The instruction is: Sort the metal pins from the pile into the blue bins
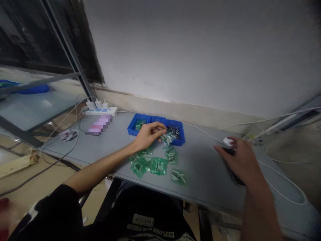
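My left hand (148, 135) reaches over the grey table (203, 167) to a row of blue bins (155, 128). Its fingers are curled and pinch a small green packet (167, 137) at the right bin's front edge. Several more green packets (155, 164) lie scattered on the table just below that hand. My right hand (240, 160) rests on the table to the right, fingers spread flat over a dark flat object (234, 177). A small white object (227, 141) sits at its fingertips.
A white power strip (101, 108) with plugs and cables sits at the table's back left, with a pink item (99, 125) beside it. White cables (281, 174) run across the right side. A metal shelf frame (65, 43) stands to the left, a wall behind.
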Tool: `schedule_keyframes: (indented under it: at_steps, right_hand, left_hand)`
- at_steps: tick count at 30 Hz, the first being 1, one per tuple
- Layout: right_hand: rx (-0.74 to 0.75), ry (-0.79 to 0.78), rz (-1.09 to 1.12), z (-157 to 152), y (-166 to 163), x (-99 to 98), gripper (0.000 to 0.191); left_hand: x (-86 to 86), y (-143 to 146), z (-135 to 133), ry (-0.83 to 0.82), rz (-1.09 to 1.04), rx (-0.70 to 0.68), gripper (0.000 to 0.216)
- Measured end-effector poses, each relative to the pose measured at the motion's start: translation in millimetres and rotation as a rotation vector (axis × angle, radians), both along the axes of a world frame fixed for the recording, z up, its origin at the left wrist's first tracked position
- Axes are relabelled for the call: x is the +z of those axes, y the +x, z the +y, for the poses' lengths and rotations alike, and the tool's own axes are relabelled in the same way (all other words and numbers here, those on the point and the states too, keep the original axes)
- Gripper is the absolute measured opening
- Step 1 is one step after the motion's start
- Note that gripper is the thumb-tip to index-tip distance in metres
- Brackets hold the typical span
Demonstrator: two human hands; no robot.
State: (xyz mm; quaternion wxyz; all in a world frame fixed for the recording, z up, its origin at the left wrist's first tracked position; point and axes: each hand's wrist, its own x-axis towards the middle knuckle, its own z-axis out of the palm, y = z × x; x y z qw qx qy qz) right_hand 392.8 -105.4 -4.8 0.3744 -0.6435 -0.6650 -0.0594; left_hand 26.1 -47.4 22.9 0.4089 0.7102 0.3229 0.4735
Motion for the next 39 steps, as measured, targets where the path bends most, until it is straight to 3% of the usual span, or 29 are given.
schedule_keyframes:
  at_steps: [3, 6, 9, 12, 14, 19, 23, 25, 28, 32, 36, 39]
  right_hand:
    - [0.445, 0.073, -0.071, 13.8, -80.0, 23.8, 0.031]
    - [0.721, 0.245, -0.324, 30.5, -131.5, 26.2, 0.029]
    - [0.697, 0.402, -0.417, 42.7, -146.7, 14.1, 0.02]
    - [0.655, 0.487, -0.329, 44.7, -145.5, -0.6, 0.022]
    - [0.678, 0.457, -0.208, 41.6, -144.4, -8.6, 0.019]
    - [0.618, 0.26, 0.247, 34.9, -146.9, -18.8, 0.004]
    - [0.488, 0.127, 0.585, 34.7, -150.1, -18.5, 0.026]
    - [0.478, 0.091, 0.665, 34.2, -151.5, -17.5, 0.028]
    - [0.522, 0.058, 0.665, 32.6, -151.5, -16.0, 0.021]
    - [0.602, -0.005, 0.628, 30.1, -148.1, -13.8, 0.016]
    - [0.652, -0.002, 0.561, 30.0, -149.0, -13.9, 0.026]
    - [0.617, 0.004, 0.488, 30.3, -152.9, -15.4, 0.019]
  left_hand:
    - [-10.4, 5.8, 5.9, -0.088, -0.119, 0.047, 0.032]
    - [-15.9, 9.0, 5.1, -0.107, -0.178, 0.11, 0.033]
    - [-21.1, 9.5, 2.3, -0.106, -0.197, 0.178, 0.036]
    - [-27.2, 9.7, -2.6, -0.149, -0.17, 0.124, 0.039]
    - [-30.0, 9.0, -7.1, -0.1, -0.089, 0.091, 0.035]
    - [-31.0, 2.2, -10.4, 0.38, 0.197, 0.169, 0.031]
    - [-34.3, -1.9, -5.6, 0.389, 0.194, 0.104, 0.038]
    - [-35.9, -2.2, -5.1, 0.397, 0.203, 0.09, 0.035]
    - [-35.6, -2.0, -6.0, 0.473, 0.248, 0.078, 0.019]
    - [-32.5, -3.6, -4.4, 0.528, 0.271, 0.082, 0.031]
    - [-29.7, -5.0, -2.5, 0.566, 0.257, 0.144, 0.022]
    - [-28.6, -2.8, -4.4, 0.599, 0.252, 0.193, 0.02]
